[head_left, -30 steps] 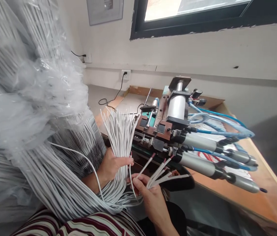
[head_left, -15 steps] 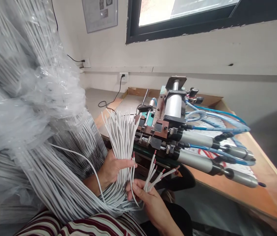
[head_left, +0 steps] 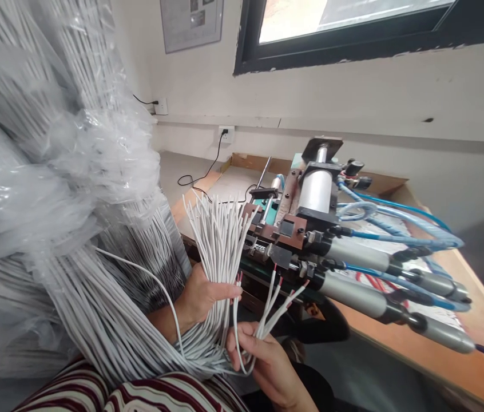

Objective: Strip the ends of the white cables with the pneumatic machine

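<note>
A thick bundle of white cables (head_left: 216,246) stands upright in my left hand (head_left: 201,294), its fingers and thumb wrapped around it. The cut tops fan out above the fist. Just right of the thumb, a cable end shows red and pale inner wires. My right hand (head_left: 263,355), lower and to the right, is closed on several white cables (head_left: 271,315) whose stripped ends spread apart, with red inner wires showing at the tips. These cables curve back under my hands toward the bundle. Part of my right fingers is hidden behind the cables.
Plastic-wrapped cable bundles (head_left: 66,171) fill the left side. A pneumatic machine (head_left: 317,191) with silver cylinders and blue hoses (head_left: 396,232) sits on the wooden table (head_left: 452,366) to the right. A black power cord (head_left: 214,163) runs to a wall socket (head_left: 226,134).
The view has shifted, so the machine and wall appear farther right. My right hand and its cables sit slightly lower, and their stripped ends are closer together. Both hands keep their hold.
</note>
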The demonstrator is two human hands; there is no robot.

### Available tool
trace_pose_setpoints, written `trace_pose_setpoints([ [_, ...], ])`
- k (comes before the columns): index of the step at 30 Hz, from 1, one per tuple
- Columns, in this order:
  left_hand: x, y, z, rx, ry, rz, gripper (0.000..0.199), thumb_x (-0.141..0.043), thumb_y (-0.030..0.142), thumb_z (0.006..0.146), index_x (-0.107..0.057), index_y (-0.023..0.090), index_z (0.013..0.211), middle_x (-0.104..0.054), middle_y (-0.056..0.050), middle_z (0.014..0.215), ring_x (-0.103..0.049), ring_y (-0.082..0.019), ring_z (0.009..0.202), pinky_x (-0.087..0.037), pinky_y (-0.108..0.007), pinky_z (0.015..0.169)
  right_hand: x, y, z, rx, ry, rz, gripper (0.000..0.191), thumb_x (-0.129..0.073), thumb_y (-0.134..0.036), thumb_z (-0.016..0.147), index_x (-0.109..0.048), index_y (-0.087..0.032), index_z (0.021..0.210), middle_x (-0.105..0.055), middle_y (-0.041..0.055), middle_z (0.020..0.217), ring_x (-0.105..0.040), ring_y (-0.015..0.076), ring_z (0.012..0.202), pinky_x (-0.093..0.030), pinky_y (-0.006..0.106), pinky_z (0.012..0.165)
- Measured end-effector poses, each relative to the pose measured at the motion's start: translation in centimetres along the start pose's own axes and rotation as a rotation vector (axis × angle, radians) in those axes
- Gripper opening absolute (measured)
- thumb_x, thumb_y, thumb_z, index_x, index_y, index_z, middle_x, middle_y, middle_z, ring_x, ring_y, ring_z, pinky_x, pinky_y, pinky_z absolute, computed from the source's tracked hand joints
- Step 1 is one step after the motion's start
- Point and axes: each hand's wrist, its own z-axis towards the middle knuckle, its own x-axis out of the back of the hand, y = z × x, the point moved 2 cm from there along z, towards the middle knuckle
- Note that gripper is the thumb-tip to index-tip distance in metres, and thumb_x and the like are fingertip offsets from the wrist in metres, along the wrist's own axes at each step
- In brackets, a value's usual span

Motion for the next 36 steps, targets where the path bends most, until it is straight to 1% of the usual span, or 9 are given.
trace_pose_setpoints([
  [20, 0.0, 0.0, 0.2, 0.039, -0.019, 0.0, 0.019, -0.072, 0.009, 0.047, -0.063, 0.011, 0.063, -0.06, 0.001, 0.055, -0.053, -0.012, 0.049, -0.043, -0.024, 0.049, 1.0, 0.3, 0.1, -0.026, 0.035, -0.099, 0.03, -0.064, -0.042, 0.067, -0.071, -0.012, 0.065, -0.059, 0.0048, 0.047, -0.041, 0.0121, 0.048, -0.027, 0.024, 0.051],
  [23, 0.0, 0.1, 0.4, 0.044, -0.033, 0.018, 0.018, -0.072, 0.009, 0.047, -0.063, 0.012, 0.063, -0.059, 0.002, 0.054, -0.052, -0.011, 0.047, -0.043, -0.025, 0.049, 1.0, 0.3, 0.0, -0.02, 0.06, -0.165, 0.031, -0.062, -0.043, 0.069, -0.07, -0.013, 0.066, -0.061, 0.0054, 0.052, -0.046, 0.0133, 0.051, -0.031, 0.025, 0.054],
  [25, 0.1, 0.2, 0.6, 0.041, -0.037, 0.026, 0.019, -0.072, 0.009, 0.046, -0.063, 0.012, 0.062, -0.059, 0.002, 0.054, -0.052, -0.011, 0.048, -0.042, -0.024, 0.049, 1.3, 0.1, -0.4, 0.015, 0.106, -0.255, 0.03, -0.06, -0.043, 0.072, -0.07, -0.014, 0.068, -0.065, 0.0065, 0.062, -0.052, 0.0166, 0.061, -0.036, 0.028, 0.062],
  [27, 0.2, 0.4, 0.8, 0.049, -0.035, 0.026, 0.02, -0.071, 0.008, 0.044, -0.063, 0.012, 0.062, -0.06, 0.001, 0.055, -0.052, -0.012, 0.051, -0.041, -0.024, 0.05, 2.3, -0.3, -1.2, 0.086, 0.245, -0.347, 0.026, -0.062, -0.041, 0.071, -0.071, -0.017, 0.074, -0.067, 0.0078, 0.075, -0.057, 0.0218, 0.076, -0.039, 0.032, 0.072],
  [29, 0.5, 0.5, 1.0, 0.075, -0.025, 0.023, 0.024, -0.071, 0.007, 0.042, -0.063, 0.012, 0.064, -0.061, 0.001, 0.057, -0.052, -0.012, 0.053, -0.041, -0.024, 0.05, 4.4, -0.9, -2.5, 0.176, 0.497, -0.341, 0.027, -0.066, -0.04, 0.067, -0.07, -0.019, 0.081, -0.068, 0.0082, 0.081, -0.057, 0.0251, 0.083, -0.041, 0.034, 0.075],
  [31, 0.8, 0.5, 1.2, 0.101, -0.012, 0.04, 0.026, -0.071, 0.007, 0.041, -0.063, 0.012, 0.066, -0.062, 0.001, 0.058, -0.052, -0.012, 0.053, -0.04, -0.023, 0.049, 7.4, -1.7, -4.4, 0.265, 0.798, -0.217, 0.03, -0.069, -0.04, 0.062, -0.068, -0.02, 0.084, -0.067, 0.0065, 0.076, -0.059, 0.0243, 0.074, -0.043, 0.035, 0.068],
  [33, 1.1, 0.6, 1.5, 0.098, -0.006, 0.084, 0.022, -0.07, 0.008, 0.044, -0.063, 0.013, 0.064, -0.061, 0.002, 0.056, -0.052, -0.012, 0.051, -0.04, -0.023, 0.048, 10.7, -2.9, -6.6, 0.373, 1.081, -0.12, 0.029, -0.071, -0.038, 0.058, -0.067, -0.019, 0.08, -0.064, 0.0032, 0.067, -0.056, 0.02, 0.061, -0.043, 0.033, 0.06],
  [35, 1.4, 0.8, 2.0, 0.105, -0.02, 0.103, 0.018, -0.069, 0.008, 0.045, -0.062, 0.013, 0.061, -0.059, 0.004, 0.053, -0.051, -0.011, 0.048, -0.039, -0.022, 0.047, 13.6, -4.8, -8.6, 0.469, 1.323, -0.223, 0.025, -0.07, -0.034, 0.06, -0.065, -0.017, 0.077, -0.061, 0.0022, 0.064, -0.053, 0.0179, 0.057, -0.042, 0.033, 0.058],
  [36, 1.4, 0.8, 2.2, 0.112, -0.039, 0.105, 0.017, -0.068, 0.008, 0.046, -0.062, 0.014, 0.061, -0.058, 0.004, 0.052, -0.05, -0.011, 0.047, -0.039, -0.022, 0.046, 14.8, -6.0, -9.3, 0.468, 1.41, -0.38, 0.022, -0.066, -0.033, 0.064, -0.065, -0.016, 0.078, -0.06, 0.0032, 0.064, -0.053, 0.0183, 0.058, -0.041, 0.033, 0.059],
])
